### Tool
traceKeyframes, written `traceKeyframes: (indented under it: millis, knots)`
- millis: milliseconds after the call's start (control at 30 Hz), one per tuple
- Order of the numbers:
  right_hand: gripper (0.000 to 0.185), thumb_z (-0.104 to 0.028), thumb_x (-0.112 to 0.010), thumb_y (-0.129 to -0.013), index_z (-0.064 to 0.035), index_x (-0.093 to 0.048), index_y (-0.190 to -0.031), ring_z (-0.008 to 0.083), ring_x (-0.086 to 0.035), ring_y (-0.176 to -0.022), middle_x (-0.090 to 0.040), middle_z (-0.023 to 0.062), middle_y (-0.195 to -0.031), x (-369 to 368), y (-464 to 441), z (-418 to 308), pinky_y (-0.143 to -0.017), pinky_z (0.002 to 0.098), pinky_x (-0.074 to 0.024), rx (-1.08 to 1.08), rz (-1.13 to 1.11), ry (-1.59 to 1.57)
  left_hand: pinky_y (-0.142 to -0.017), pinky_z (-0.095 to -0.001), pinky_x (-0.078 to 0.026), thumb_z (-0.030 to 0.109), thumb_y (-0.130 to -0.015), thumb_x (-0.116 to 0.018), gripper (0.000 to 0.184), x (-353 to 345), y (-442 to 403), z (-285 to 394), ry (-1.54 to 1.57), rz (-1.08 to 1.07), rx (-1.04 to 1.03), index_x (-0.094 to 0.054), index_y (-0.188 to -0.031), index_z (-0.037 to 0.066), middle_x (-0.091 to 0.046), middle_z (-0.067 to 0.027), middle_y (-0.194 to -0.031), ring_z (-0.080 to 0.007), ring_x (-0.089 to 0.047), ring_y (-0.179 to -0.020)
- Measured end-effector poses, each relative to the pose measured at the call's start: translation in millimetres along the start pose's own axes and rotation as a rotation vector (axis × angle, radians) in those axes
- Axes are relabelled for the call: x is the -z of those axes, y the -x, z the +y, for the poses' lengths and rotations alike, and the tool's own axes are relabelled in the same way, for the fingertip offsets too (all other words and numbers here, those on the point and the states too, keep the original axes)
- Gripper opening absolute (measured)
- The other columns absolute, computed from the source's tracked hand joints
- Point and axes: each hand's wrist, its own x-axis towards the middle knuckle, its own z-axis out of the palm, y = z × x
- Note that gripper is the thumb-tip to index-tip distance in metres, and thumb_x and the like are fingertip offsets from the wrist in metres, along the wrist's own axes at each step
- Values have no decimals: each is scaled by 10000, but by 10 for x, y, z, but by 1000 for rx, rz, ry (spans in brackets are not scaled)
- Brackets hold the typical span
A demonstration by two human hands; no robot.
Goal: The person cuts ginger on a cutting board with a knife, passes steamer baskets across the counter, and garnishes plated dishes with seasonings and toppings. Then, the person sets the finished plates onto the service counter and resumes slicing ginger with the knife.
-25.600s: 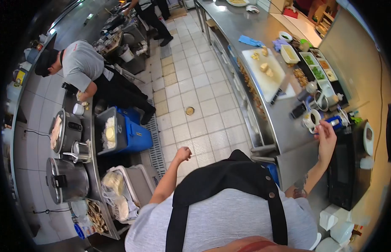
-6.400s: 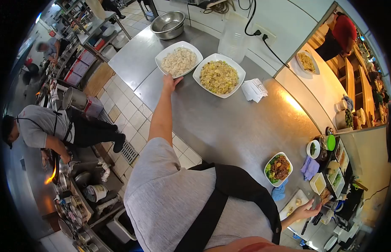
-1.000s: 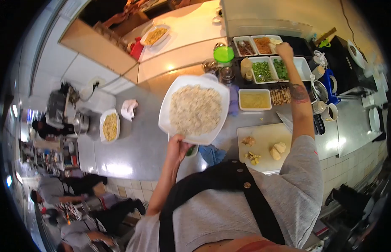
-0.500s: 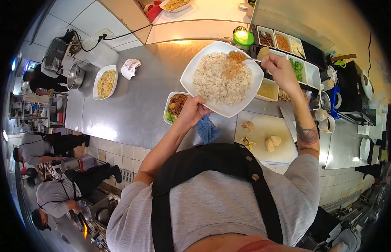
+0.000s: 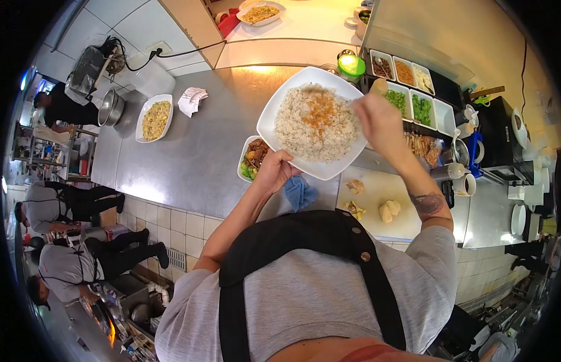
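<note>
A square white bowl [image 5: 275, 130] filled with rice [image 5: 292, 130] is held above the steel counter. My left hand [image 5: 277, 172] grips its near left corner, thumb over the rim. Orange-brown crumbs [image 5: 317, 112] lie spread over the rice. My right hand [image 5: 380, 128] is closed at the bowl's right edge and smeared by motion; the spoon in its fingers shows only as a faint blur. Partly behind my left hand stands a white dish of meat and greens [image 5: 254, 154]. A blue cloth [image 5: 300, 193] lies below the bowl.
Peeled pale pieces [image 5: 389, 210] lie on a cutting board [image 5: 377, 187]. White tubs of toppings [image 5: 404, 72] and chopped greens [image 5: 423, 110] stand right. A dish of yellow food [image 5: 154, 120] and papers [image 5: 192, 100] are left. Co-workers [image 5: 66, 271] stand near a flame.
The brown heap from the spoon is now scattered over the rice. My right hand has moved down and slightly left, and the bowl has tilted and shifted a little.
</note>
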Motion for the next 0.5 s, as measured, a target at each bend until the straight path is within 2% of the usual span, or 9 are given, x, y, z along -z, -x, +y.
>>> traceKeyframes:
  millis: [67, 100, 200, 233, 300, 367, 433, 500]
  knots:
    - [94, -70, -607, -805, -29, -523, -792, 281, -550, -613, -569, 109, -695, -64, 69, 55, -558, 350, -454, 261, -81, 147, -909, -473, -467, 32, -745, -413, 585, 42, 9, 13, 10, -6, -9, -299, -1318, -6, -440, -174, -1303, -323, -504, -1143]
    - [107, -55, -618, -786, -20, -517, -778, 271, -545, -569, -560, 98, -703, -64, 58, 78, -525, 352, -442, 288, 9, 88, -912, -476, -464, 33, -744, -416, 585, 40, 24, -12, 22, -7, -20, -304, -1316, -11, -444, -175, -1301, -324, -504, -1143]
    - [104, -49, -613, -797, -17, -517, -773, 245, -529, -550, -540, 106, -659, -39, -40, 147, -514, 332, -424, 51, 333, -118, -931, -483, -439, 52, -739, -442, 605, 219, 129, -37, 91, 65, -27, -300, -1323, -18, -446, -185, -1299, -327, -486, -1159]
    - [95, -57, -589, -828, -10, -521, -781, 223, -549, -571, -530, 127, -631, 18, -80, 188, -520, 308, -418, -194, 376, -165, -930, -479, -437, 57, -743, -448, 600, 269, 208, -10, 89, 91, -12, -306, -1321, -20, -440, -191, -1304, -332, -481, -1161]
    - [125, -105, -575, -852, -3, -530, -795, 241, -570, -590, -548, 145, -633, 124, -231, 530, -530, 320, -426, -360, 509, -146, -963, -473, -415, 79, -728, -474, 634, 431, 397, 4, 64, 100, -23, -303, -1333, -8, -439, -177, -1313, -318, -461, -1189]
    - [154, -141, -560, -865, 2, -541, -811, 277, -589, -620, -572, 167, -657, 151, -366, 1076, -547, 349, -436, -471, 615, -81, -933, -471, -433, 87, -739, -466, 591, 585, 635, -19, 76, 184, -112, -341, -1303, -39, -460, -175, -1293, -326, -489, -1154]
    - [175, -165, -545, -866, 6, -552, -829, 330, -606, -663, -603, 193, -704, 76, -264, 1879, -570, 395, -448, -530, 690, 36, -933, -467, -437, 90, -735, -470, 580, 774, 943, -14, 72, 336, -169, -370, -1296, -21, -476, -167, -1280, -315, -492, -1154]
    - [189, -159, -518, -848, 23, -569, -847, 401, -603, -746, -621, 227, -778, -74, -25, 2685, -634, 467, -461, -678, 644, 287, -966, -463, -419, 74, -708, -518, 637, 1060, 1243, -31, 130, 434, -206, -363, -1325, 38, -454, -136, -1320, -300, -457, -1201]
